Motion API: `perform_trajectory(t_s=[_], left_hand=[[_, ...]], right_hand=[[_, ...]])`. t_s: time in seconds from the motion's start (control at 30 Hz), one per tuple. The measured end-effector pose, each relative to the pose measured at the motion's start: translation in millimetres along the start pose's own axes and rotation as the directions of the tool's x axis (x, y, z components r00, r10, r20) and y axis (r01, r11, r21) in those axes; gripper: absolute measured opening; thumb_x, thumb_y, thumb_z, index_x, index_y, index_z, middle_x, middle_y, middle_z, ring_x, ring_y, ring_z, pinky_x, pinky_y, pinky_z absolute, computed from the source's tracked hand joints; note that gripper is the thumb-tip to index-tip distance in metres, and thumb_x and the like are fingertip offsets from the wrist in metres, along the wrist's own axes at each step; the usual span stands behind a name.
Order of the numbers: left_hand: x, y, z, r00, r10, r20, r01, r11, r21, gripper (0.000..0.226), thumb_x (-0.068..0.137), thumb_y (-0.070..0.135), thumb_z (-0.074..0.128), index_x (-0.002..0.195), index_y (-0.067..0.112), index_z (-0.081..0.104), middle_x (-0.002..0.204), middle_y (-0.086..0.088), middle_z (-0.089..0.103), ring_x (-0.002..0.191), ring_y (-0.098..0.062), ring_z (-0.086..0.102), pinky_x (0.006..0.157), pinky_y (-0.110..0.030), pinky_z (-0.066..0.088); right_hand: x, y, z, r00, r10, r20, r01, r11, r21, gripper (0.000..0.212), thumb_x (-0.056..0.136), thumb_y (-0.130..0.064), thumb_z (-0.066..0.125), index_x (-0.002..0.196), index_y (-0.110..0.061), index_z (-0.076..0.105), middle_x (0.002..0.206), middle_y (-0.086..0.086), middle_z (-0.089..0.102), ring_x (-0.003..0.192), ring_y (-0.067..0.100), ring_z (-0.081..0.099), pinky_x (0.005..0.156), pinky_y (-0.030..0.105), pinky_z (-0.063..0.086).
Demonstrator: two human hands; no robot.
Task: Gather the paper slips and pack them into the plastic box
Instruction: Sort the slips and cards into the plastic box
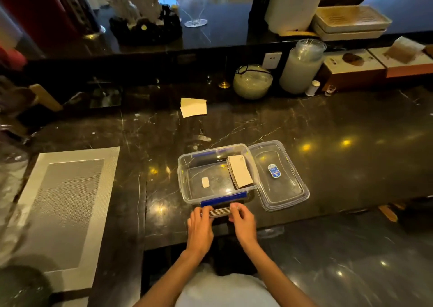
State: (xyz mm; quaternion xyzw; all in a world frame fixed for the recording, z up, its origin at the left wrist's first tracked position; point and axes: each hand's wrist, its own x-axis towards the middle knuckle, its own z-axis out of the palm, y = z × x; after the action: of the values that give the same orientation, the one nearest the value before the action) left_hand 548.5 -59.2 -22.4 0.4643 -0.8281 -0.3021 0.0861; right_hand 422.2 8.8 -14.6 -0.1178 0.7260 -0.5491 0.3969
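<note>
A clear plastic box (pixel 185 180) with blue clasps stands open on the dark marble counter. Inside it, a stack of paper slips (pixel 239 174) leans against the right wall. Just in front of the box, my left hand (pixel 199 227) and my right hand (pixel 242 221) pinch the two ends of another stack of slips (pixel 220 212), held edge-up on the counter. More loose slips (pixel 193 107) lie far back on the counter. The box's clear lid (pixel 281 189) lies upside down beside the box on the right.
A grey woven placemat (pixel 63 210) lies to the left. At the back right stand a round glass bowl (pixel 252 82), a stack of plastic cups (pixel 302 67) and cardboard boxes (pixel 351 72). The counter's front edge runs just below my hands.
</note>
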Motion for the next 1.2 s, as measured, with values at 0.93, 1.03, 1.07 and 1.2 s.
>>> perform_trajectory(t_s=[0.93, 1.03, 1.07, 1.2], left_hand=[[73, 22, -130, 0.898, 0.116, 0.425, 0.149, 0.827, -0.542, 0.034, 0.1, 0.009, 0.044, 0.112, 0.04, 0.045, 0.116, -0.004, 0.061, 0.112, -0.02, 0.06, 0.074, -0.028, 0.056], [89, 24, -148, 0.852, 0.18, 0.491, 0.109, 0.857, -0.504, 0.032, 0.1, 0.006, 0.043, 0.118, 0.032, 0.047, 0.121, -0.007, 0.057, 0.117, -0.024, 0.057, 0.074, -0.03, 0.055], [92, 25, -152, 0.841, 0.198, 0.504, 0.091, 0.866, -0.491, 0.032, 0.099, 0.006, 0.043, 0.12, 0.031, 0.047, 0.12, -0.004, 0.057, 0.117, -0.024, 0.056, 0.073, -0.029, 0.054], [98, 29, -159, 0.784, 0.251, 0.568, 0.023, 0.902, -0.431, 0.038, 0.1, 0.008, 0.042, 0.13, 0.031, 0.045, 0.115, 0.004, 0.054, 0.105, -0.011, 0.058, 0.074, -0.024, 0.051]], right_hand=[[-22, -102, -16, 0.903, 0.044, 0.427, 0.131, 0.919, -0.372, 0.026, 0.098, -0.035, 0.055, 0.116, -0.02, 0.066, 0.106, -0.004, 0.073, 0.098, 0.006, 0.07, 0.076, 0.023, 0.057], [-24, -111, -3, 0.866, 0.097, 0.491, 0.106, 0.924, -0.368, 0.032, 0.099, -0.032, 0.054, 0.128, -0.019, 0.058, 0.117, -0.002, 0.07, 0.106, 0.01, 0.068, 0.075, 0.022, 0.057], [-26, -113, 1, 0.865, 0.107, 0.491, 0.088, 0.93, -0.357, 0.033, 0.099, -0.032, 0.053, 0.13, -0.019, 0.056, 0.119, -0.001, 0.069, 0.108, 0.011, 0.067, 0.075, 0.022, 0.057], [-29, -118, 24, 0.886, 0.071, 0.459, 0.079, 0.95, -0.301, 0.035, 0.102, -0.033, 0.047, 0.137, -0.031, 0.046, 0.117, -0.004, 0.065, 0.105, 0.009, 0.065, 0.079, 0.025, 0.055]])
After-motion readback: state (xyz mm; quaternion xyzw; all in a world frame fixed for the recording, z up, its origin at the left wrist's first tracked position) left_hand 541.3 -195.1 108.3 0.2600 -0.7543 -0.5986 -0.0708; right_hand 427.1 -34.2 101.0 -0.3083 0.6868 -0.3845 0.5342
